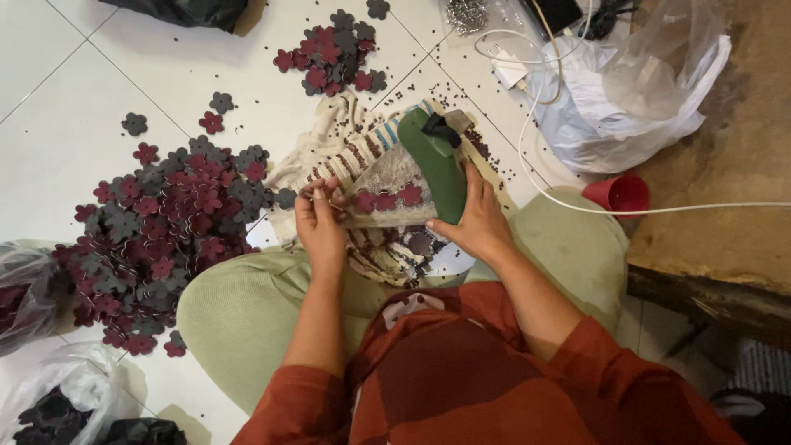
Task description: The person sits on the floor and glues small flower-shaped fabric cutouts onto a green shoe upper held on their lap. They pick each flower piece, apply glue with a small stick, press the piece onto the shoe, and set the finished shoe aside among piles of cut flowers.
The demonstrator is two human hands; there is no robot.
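left hand (pixel 320 221) pinches the pale fabric strip (pixel 387 177) edge beside a row of maroon felt flowers (pixel 386 199); right hand (pixel 474 222) grips the green tool (pixel 435 161), upright just right.

Glossy floor tiles (pixel 66 124); matt flower cutouts (pixel 165 222) (felt-like); smooth green plastic tool (pixel 437 169).

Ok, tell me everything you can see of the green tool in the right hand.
The green tool is a smooth, elongated body, plastic by its look, wider at the upper end and tapering toward the palm. A black part sits on its upper end. It lies tilted over the patterned cloth, beside a row of dark red flower cutouts. The right hand grips its lower end; the left hand pinches the cloth nearby.
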